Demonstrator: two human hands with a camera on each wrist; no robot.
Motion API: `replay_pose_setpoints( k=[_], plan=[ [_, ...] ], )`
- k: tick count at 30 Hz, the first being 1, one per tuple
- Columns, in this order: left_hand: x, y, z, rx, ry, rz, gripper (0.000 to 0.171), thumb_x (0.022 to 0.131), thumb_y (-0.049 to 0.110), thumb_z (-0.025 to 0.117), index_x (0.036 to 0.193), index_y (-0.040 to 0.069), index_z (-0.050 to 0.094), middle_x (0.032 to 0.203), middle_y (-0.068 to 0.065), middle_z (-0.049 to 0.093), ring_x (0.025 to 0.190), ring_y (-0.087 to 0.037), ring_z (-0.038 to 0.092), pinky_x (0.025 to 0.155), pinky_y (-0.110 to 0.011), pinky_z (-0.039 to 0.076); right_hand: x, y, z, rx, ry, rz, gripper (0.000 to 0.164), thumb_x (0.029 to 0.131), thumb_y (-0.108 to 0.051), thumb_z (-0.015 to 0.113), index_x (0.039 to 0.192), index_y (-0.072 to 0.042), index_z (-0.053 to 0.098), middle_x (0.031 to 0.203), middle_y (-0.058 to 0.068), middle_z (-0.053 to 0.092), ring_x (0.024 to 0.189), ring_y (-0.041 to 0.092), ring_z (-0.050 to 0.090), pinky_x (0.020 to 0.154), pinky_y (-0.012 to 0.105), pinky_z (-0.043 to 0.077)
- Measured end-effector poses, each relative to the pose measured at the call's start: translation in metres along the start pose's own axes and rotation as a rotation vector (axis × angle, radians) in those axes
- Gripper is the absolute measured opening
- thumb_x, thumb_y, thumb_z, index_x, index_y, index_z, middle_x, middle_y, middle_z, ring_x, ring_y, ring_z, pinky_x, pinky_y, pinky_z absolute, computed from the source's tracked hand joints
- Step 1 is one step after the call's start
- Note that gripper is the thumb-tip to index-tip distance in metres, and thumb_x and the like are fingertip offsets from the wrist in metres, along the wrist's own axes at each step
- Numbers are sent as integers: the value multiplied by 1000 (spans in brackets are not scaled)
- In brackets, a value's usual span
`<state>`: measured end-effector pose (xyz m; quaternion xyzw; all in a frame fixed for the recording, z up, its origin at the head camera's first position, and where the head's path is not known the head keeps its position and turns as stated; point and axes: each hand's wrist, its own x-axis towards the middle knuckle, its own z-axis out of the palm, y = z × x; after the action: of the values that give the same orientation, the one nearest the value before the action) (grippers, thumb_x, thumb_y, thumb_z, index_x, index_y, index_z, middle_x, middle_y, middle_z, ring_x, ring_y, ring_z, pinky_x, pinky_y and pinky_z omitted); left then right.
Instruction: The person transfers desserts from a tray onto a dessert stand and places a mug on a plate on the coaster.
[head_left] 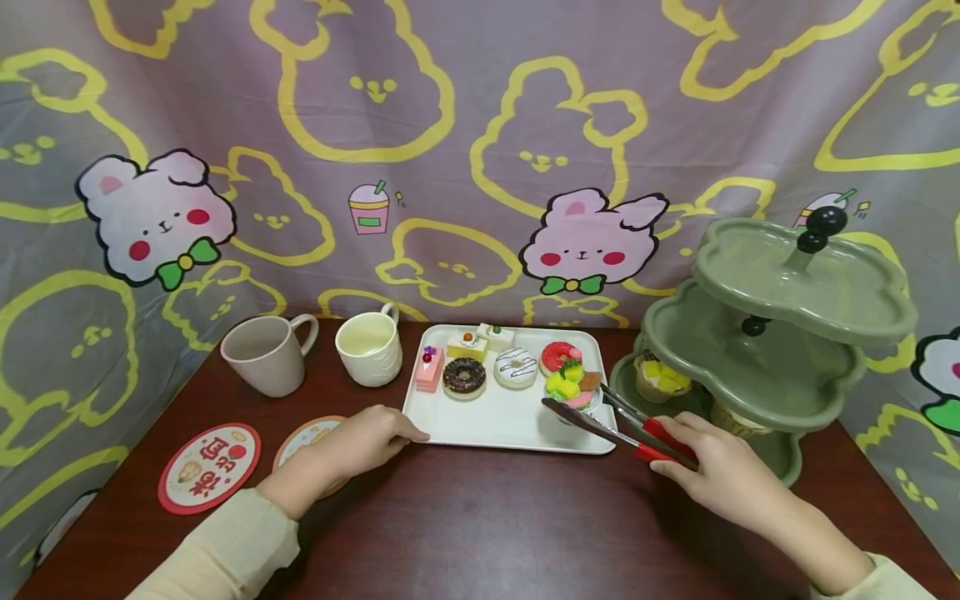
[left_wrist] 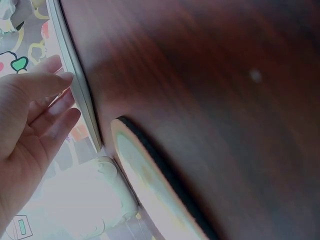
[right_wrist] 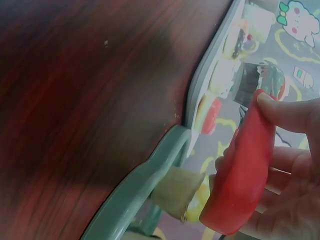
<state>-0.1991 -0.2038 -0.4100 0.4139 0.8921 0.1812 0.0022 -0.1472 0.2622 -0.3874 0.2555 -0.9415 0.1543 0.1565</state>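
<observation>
My right hand (head_left: 723,467) grips the tongs (head_left: 648,452) by their red handles. Between the metal jaws is a fruit-topped dessert (head_left: 572,385) with yellow, green and pink pieces, over the right side of the white tray (head_left: 480,421). In the right wrist view, a red handle (right_wrist: 242,170) fills much of the foreground. My left hand (head_left: 371,442) touches the tray's front left corner; in the left wrist view its fairly straight fingers (left_wrist: 62,125) meet the rim. On the tray sit a chocolate doughnut (head_left: 464,377), a white doughnut (head_left: 515,367), a red doughnut (head_left: 558,357) and small cakes (head_left: 429,369).
A green three-tier stand (head_left: 757,358) rises at the right, with a yellow-topped tart (head_left: 662,377) on its lowest tier. To the left are a grey mug (head_left: 266,358), a cream cup (head_left: 369,350), a red-rimmed coaster (head_left: 210,469) and an orange-rimmed coaster (head_left: 303,442). A patterned curtain hangs behind.
</observation>
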Motion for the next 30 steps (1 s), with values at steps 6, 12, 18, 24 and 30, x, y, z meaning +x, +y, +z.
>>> replay_pose_setpoints(
  k=[6,12,18,24,30],
  plan=[
    [0,0,0,4,1,-2,29,85,-14,70,105,3,81,98,-6,78,93,-18,73,81,-32,60,-11,7,-7,-10,3,32,50,74,-22,92,117,-4,73,99,-6,65,72,7,54,60,34,48],
    [0,0,0,-1,2,-5,29,85,-14,70,105,4,81,97,-6,78,92,-18,74,80,-31,60,-23,14,-12,-34,-6,74,53,73,-23,92,117,-2,73,99,-5,65,76,11,58,61,36,51],
    [0,0,0,-4,10,0,29,84,-14,70,104,3,81,96,-6,78,91,-19,74,79,-31,60,-36,23,-18,-21,-41,161,58,75,-23,91,121,5,70,105,6,68,86,27,67,66,50,55],
    [-1,-1,1,0,17,5,29,83,-14,71,103,4,81,95,-6,78,90,-18,74,79,-31,60,-48,29,-22,-22,-75,237,59,76,-24,90,121,7,69,109,14,66,86,33,67,69,58,54],
    [0,-2,1,-4,13,7,28,84,-14,71,103,4,81,95,-6,78,90,-18,74,79,-31,60,-56,35,-24,-53,-75,271,58,75,-24,91,119,6,69,107,14,66,85,33,66,67,57,54]
  ],
)
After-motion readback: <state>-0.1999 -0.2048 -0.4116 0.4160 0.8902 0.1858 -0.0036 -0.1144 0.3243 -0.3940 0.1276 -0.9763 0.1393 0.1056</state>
